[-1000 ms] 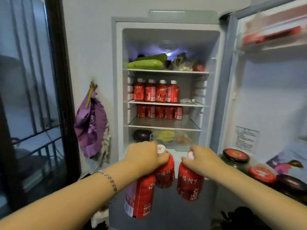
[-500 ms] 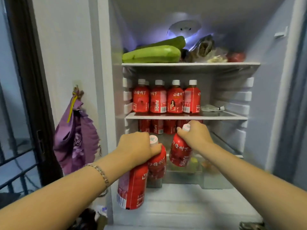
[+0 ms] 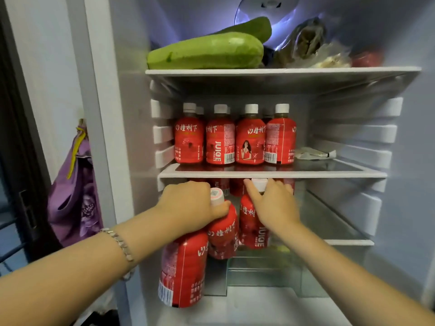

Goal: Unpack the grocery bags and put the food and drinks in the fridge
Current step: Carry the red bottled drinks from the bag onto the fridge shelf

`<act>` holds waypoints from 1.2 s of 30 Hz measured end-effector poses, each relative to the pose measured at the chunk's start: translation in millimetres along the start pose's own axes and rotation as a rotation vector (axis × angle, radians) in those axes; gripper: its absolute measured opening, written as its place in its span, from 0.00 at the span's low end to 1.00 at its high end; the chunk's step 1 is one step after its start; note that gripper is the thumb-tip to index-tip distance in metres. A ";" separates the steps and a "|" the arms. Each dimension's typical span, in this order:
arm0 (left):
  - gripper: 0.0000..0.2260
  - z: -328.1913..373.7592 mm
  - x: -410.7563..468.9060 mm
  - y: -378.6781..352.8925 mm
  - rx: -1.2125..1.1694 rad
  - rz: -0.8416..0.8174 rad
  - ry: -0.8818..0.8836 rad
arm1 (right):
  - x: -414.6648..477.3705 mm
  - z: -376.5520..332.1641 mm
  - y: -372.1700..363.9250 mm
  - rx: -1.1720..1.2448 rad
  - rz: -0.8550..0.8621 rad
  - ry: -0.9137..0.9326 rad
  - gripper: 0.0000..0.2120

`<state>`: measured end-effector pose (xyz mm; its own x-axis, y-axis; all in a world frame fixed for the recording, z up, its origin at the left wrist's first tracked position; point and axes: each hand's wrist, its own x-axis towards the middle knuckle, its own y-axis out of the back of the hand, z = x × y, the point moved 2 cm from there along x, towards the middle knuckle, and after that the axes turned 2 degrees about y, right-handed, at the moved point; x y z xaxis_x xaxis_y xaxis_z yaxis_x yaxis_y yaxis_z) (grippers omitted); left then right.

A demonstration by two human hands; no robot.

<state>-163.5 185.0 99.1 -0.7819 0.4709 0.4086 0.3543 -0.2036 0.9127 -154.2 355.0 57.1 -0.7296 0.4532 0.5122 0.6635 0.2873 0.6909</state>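
Bottles (image 3: 183,267): left hand (image 3: 188,203) grips two, right hand (image 3: 273,205) holds one.

Red, white-capped juice bottles at the open fridge (image 3: 353,128).
Lower centre: nearest bottle (image 3: 182,267) and second bottle (image 3: 222,234) bunched together, tilted, necks gripped in left hand (image 3: 188,203); just right, third bottle (image 3: 250,227) near upright, held at the top by right hand (image 3: 273,203). Mid-frame: shelf row (image 3: 235,142) standing upright, more behind.
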 end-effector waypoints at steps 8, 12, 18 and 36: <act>0.20 -6.7 11.1 -1.5 0.056 0.060 0.072 | -21.7 2.3 -15.1 -0.084 -0.087 0.136 0.37; 0.20 -10.7 11.9 -0.8 0.124 0.008 0.135 | -13.5 7.1 -41.5 -0.010 -0.240 0.131 0.44; 0.19 -23.3 13.5 -2.1 0.148 0.012 0.222 | 44.0 -29.8 -102.2 0.168 -0.420 0.058 0.38; 0.22 -27.5 11.9 -9.0 0.079 0.039 0.198 | -1.3 -20.3 -59.0 0.865 -0.994 0.369 0.47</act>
<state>-190.1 168.8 95.9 -0.8492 0.2849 0.4447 0.4198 -0.1466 0.8957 -195.8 320.4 26.1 -0.8662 -0.4618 0.1910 -0.3696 0.8492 0.3772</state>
